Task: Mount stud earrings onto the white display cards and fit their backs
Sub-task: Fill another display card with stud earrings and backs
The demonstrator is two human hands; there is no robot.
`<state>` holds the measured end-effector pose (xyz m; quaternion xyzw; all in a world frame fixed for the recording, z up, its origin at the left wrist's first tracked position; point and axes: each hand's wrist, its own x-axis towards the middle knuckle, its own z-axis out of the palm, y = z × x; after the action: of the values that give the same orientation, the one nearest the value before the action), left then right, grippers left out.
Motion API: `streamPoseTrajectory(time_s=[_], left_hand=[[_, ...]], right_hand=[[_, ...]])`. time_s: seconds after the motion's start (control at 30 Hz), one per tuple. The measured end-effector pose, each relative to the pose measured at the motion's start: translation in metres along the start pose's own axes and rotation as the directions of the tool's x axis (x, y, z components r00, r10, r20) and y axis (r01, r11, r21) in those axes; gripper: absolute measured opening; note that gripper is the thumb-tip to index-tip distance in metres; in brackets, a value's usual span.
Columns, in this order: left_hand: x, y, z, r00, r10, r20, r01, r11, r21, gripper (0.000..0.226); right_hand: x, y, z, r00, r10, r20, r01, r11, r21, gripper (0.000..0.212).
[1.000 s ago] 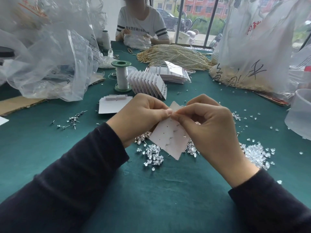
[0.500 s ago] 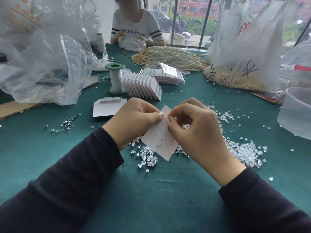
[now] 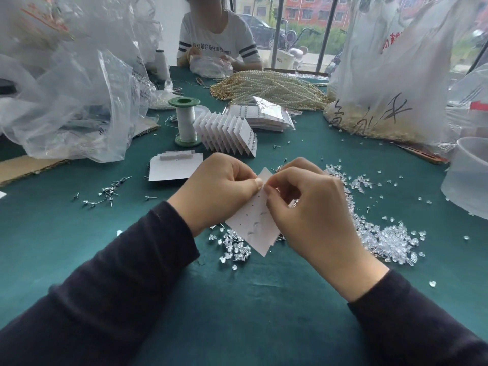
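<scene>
Your left hand (image 3: 219,188) pinches the white card (image 3: 253,223) near its top corner, fingers curled. Your right hand (image 3: 314,207) pinches it from the right, thumb on the card's face; any stud there is hidden. The card is tilted between both hands, above the clear backs (image 3: 388,241) on the green table (image 3: 237,299).

card (image 3: 253,223) — matt paper | backs (image 3: 390,241) — clear plastic | table (image 3: 237,299) — green cloth
</scene>
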<state>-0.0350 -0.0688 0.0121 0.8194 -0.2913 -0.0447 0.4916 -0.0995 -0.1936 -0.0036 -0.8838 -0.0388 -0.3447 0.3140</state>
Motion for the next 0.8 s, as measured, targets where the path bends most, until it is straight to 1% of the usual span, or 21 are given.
streamPoseTrajectory(time_s=[0.1, 0.27, 0.3, 0.33, 0.4, 0.43, 0.47, 0.5, 0.53, 0.57, 0.6, 0.63, 0.67, 0.73, 0.8], left_hand=[[-0.001, 0.001, -0.001, 0.999, 0.051, -0.010, -0.049, 0.991, 0.121, 0.025], [0.001, -0.001, -0.003, 0.999, 0.051, 0.006, -0.052, 0.992, 0.115, 0.025], [0.001, 0.000, -0.006, 0.998, 0.047, 0.029, -0.049, 0.997, 0.056, 0.025], [0.002, 0.001, -0.009, 0.997, 0.035, 0.073, -0.031, 0.998, -0.046, 0.025], [0.002, 0.003, -0.021, 0.975, -0.011, 0.220, 0.073, 0.959, -0.274, 0.027], [0.002, 0.003, -0.027, 0.963, -0.029, 0.267, 0.122, 0.933, -0.338, 0.030], [0.004, 0.001, -0.034, 0.961, -0.051, 0.271, 0.146, 0.928, -0.344, 0.033], [0.006, -0.003, -0.039, 0.970, -0.082, 0.227, 0.145, 0.950, -0.277, 0.031], [0.008, -0.008, -0.043, 0.983, -0.106, 0.152, 0.126, 0.984, -0.125, 0.025], [0.009, -0.013, -0.046, 0.991, -0.111, 0.080, 0.103, 0.990, 0.097, 0.018], [0.010, -0.016, -0.049, 0.993, -0.113, 0.041, 0.095, 0.945, 0.312, 0.012], [0.009, -0.018, -0.051, 0.991, -0.131, 0.034, 0.101, 0.883, 0.459, 0.008], [0.008, -0.019, -0.051, 0.984, -0.168, 0.055, 0.114, 0.843, 0.526, 0.005], [0.007, -0.020, -0.047, 0.965, -0.238, 0.110, 0.144, 0.831, 0.537, 0.005], [0.009, -0.021, -0.041, 0.964, -0.243, 0.104, 0.149, 0.824, 0.546, 0.005]], right_hand=[[-0.002, -0.001, 0.003, 1.000, -0.008, -0.026, 0.007, 0.999, -0.034, 0.006], [-0.003, -0.002, 0.005, 0.998, -0.033, -0.048, 0.031, 0.999, -0.040, 0.007], [-0.002, -0.002, 0.003, 0.997, -0.045, -0.063, 0.043, 0.999, -0.028, 0.007], [-0.001, -0.002, 0.002, 0.995, -0.061, -0.080, 0.060, 0.998, -0.013, 0.007], [0.002, -0.001, -0.003, 0.991, -0.084, -0.105, 0.088, 0.996, 0.031, 0.006], [0.004, -0.001, -0.005, 0.989, -0.087, -0.118, 0.095, 0.994, 0.057, 0.004], [0.006, -0.001, -0.007, 0.987, -0.085, -0.135, 0.097, 0.992, 0.084, 0.003], [0.008, -0.001, -0.009, 0.985, -0.077, -0.154, 0.096, 0.988, 0.121, 0.002], [0.009, 0.000, -0.011, 0.984, -0.057, -0.171, 0.088, 0.980, 0.181, 0.003], [0.010, 0.000, -0.014, 0.984, -0.017, -0.176, 0.065, 0.960, 0.272, 0.004], [0.011, 0.000, -0.016, 0.984, 0.040, -0.171, 0.028, 0.925, 0.380, 0.004], [0.012, 0.000, -0.018, 0.982, 0.104, -0.158, -0.015, 0.875, 0.483, 0.005], [0.013, 0.000, -0.019, 0.977, 0.163, -0.134, -0.059, 0.819, 0.571, 0.007], [0.014, -0.001, -0.021, 0.961, 0.275, -0.029, -0.170, 0.672, 0.721, 0.015], [0.014, 0.002, -0.022, 0.917, 0.374, 0.138, -0.310, 0.454, 0.835, 0.023]])
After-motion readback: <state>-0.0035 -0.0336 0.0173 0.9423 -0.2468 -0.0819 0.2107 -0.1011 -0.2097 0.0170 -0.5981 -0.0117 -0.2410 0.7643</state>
